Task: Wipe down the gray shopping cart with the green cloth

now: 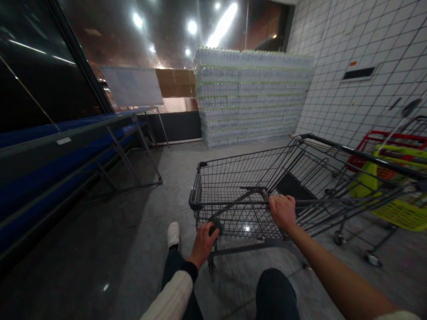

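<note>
A dark wire shopping cart [233, 182] stands in front of me, its basket holding nothing I can see. My left hand [205, 242] is closed round the rounded lower corner of the cart's rear frame. My right hand [283, 211] grips the cart's upper rear rail, fingers wrapped over it. My knees and one white shoe [173, 234] show below the cart.
More nested carts [360, 178] stand at the right, one red with yellow-green parts. A tall stack of shrink-wrapped water bottles [250, 95] fills the back. A blue-edged counter on metal legs [100, 146] runs along the left. A white tiled wall [350, 44] is on the right.
</note>
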Motion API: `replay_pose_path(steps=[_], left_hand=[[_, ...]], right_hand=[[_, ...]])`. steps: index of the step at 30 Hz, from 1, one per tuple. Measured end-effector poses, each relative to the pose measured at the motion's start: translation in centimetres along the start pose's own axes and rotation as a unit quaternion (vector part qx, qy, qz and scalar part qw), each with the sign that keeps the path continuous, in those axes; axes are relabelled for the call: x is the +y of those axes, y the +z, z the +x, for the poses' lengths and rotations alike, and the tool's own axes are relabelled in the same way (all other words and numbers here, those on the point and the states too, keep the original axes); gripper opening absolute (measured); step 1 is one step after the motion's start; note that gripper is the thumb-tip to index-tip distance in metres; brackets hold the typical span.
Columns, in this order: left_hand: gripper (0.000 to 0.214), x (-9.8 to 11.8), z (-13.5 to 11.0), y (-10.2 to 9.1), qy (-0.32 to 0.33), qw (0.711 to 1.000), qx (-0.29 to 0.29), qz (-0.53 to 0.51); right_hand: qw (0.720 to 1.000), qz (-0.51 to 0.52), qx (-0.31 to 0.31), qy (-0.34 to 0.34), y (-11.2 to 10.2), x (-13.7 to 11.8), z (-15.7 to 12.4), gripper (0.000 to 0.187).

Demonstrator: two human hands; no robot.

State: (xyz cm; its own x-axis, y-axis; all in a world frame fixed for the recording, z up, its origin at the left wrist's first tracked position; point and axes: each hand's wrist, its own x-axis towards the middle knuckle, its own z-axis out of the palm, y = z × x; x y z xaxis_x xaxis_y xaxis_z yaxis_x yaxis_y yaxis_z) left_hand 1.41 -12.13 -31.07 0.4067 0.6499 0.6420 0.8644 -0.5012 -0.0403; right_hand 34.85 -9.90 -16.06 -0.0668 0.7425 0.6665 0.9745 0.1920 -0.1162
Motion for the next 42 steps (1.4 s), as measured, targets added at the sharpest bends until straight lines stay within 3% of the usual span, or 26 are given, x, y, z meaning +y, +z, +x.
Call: replay_pose_path(steps=[4,9,13,16,19,22,26,29,33,35,38,42], left_hand=[[0.032,0.3,0.5,0.6,0.021,0.998,-0.054,0.011],[0.03,-0.6,-2.1,1.7,0.011,0.988,-0.153,0.026],[0.031,0.2,-2.2,1.1,0.007,0.991,-0.135,0.018],[0.031,1.6,-0.4,0.3,0.054,0.996,-0.07,-0.014],[0.03,2.5,1.3,0.3,0.052,0.998,-0.036,-0.025],[0.031,2.5,1.7,1.1,0.029,0.994,-0.103,-0.018],[0.03,2.5,0.4,2.0,0.006,0.978,-0.206,-0.019],[0.031,3.4,0.3,2.2,-0.011,0.979,-0.199,-0.034],[0.032,5.5,2.8,1.9,0.059,0.987,-0.135,-0.071],[0.032,6.3,4.3,1.9,0.085,0.984,-0.132,-0.078],[0.032,6.4,5.1,2.3,0.103,0.974,-0.19,-0.073],[0.029,5.3,3.1,2.9,0.097,0.953,-0.279,-0.064]], right_hand=[[1.0,-0.008,-0.007,0.003,-0.2,0.1,-0.1,0.041],[1.0,-0.019,-0.02,-0.001,-0.2,0.0,0.0,0.039],[1.0,-0.017,-0.02,0.004,-0.2,-0.1,0.0,0.04],[1.0,-0.01,-0.015,0.012,-0.2,-0.1,-0.1,0.041],[1.0,-0.012,-0.016,0.017,-0.2,0.0,-0.1,0.042],[1.0,-0.016,-0.018,0.015,-0.2,0.0,0.0,0.043],[1.0,-0.015,-0.008,0.01,0.0,0.0,0.2,0.041],[1.0,-0.01,0.005,0.008,0.3,0.0,0.2,0.041],[1.0,0.0,0.012,0.01,0.4,0.2,0.0,0.04],[1.0,0.002,0.008,0.01,0.2,0.3,0.0,0.039],[1.0,-0.001,-0.001,0.008,-0.1,0.2,0.0,0.039],[1.0,-0.004,-0.001,0.002,-0.3,-0.1,0.2,0.039]])
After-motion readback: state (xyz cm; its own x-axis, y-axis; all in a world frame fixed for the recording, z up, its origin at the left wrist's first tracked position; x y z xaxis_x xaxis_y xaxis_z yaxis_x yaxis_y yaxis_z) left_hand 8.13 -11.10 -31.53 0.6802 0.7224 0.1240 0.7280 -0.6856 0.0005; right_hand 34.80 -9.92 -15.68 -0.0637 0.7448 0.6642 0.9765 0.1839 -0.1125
